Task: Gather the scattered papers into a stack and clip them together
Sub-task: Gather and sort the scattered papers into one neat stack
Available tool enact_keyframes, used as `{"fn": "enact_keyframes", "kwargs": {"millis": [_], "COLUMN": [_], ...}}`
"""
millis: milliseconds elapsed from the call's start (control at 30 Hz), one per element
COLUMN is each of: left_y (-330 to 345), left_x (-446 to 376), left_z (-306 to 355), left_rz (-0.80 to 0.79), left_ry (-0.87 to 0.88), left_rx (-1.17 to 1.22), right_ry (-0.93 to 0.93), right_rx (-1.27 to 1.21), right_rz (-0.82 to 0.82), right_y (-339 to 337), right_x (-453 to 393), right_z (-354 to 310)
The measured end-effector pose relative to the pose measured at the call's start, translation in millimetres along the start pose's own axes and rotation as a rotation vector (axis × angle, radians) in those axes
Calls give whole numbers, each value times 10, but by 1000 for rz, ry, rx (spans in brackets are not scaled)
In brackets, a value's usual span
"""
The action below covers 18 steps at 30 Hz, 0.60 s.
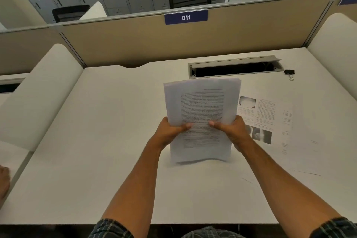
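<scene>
From the head camera, a thick stack of white printed paper sheets (202,106) stands upright on its short lower edge near the middle of the white laminate bench (96,141), its long axis running up and slightly away from the person. The left hand (170,131) grips the stack's left long edge and the right hand (230,130) grips its right long edge, both at about mid-height. On each hand the thumb is pressed across the printed front while the fingers curl behind the sheets, so both hands are clenched on the stack. The bottom edge bows a little where it meets the bench, which fits the step of squaring the sheets by tapping them down.

Just to the right of the stack, loose white printed sheets with grey photographs (270,121) lie flat on the bench, partly hidden behind the right hand; how many sheets lie there is hard to tell, perhaps two or three overlapping. They are not yet gathered.

The small black binder clip with silver wire handles (289,74) sits near the far right corner of the bench, just beside the right end of the grey metal cable slot (234,67). It lies well apart from both hands, forward and to the right. The right hand is plainly the nearer one, so reaching for the clip falls to that hand while the left keeps the stack.
</scene>
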<state>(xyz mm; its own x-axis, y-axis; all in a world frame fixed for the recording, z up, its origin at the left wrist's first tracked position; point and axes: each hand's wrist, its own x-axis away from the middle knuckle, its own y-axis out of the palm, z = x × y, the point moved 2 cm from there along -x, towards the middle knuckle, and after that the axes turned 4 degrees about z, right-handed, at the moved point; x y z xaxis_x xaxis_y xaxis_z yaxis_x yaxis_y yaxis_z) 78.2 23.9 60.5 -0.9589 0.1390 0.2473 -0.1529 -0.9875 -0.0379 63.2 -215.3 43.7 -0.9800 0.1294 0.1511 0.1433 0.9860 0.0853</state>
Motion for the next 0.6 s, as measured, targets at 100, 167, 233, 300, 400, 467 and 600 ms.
{"fn": "enact_keyframes", "kwargs": {"millis": [100,167,233,300,400,467,600], "left_y": [-63,-90,-113,-144,-202,-229,-256], "left_x": [-11,-14,-10,-5,-5,2,7], "left_z": [-128,-201,-255,-303,-392,-460,-570], "left_rz": [55,103,125,137,154,167,161], "left_ry": [-25,-32,-32,-49,-79,-95,-119], "left_rx": [-37,-76,-98,-106,-95,-67,-28], "right_ry": [1,-6,77,170,114,98,144], "right_rx": [136,264,381,592,1157,1428,1541], "right_rz": [-1,-54,-70,-10,115,128,94], "right_y": [3,-34,-113,-217,-363,-407,-427], "right_x": [-21,-82,-169,-220,-207,-139,-45], "right_z": [57,112,205,275,280,292,400]}}
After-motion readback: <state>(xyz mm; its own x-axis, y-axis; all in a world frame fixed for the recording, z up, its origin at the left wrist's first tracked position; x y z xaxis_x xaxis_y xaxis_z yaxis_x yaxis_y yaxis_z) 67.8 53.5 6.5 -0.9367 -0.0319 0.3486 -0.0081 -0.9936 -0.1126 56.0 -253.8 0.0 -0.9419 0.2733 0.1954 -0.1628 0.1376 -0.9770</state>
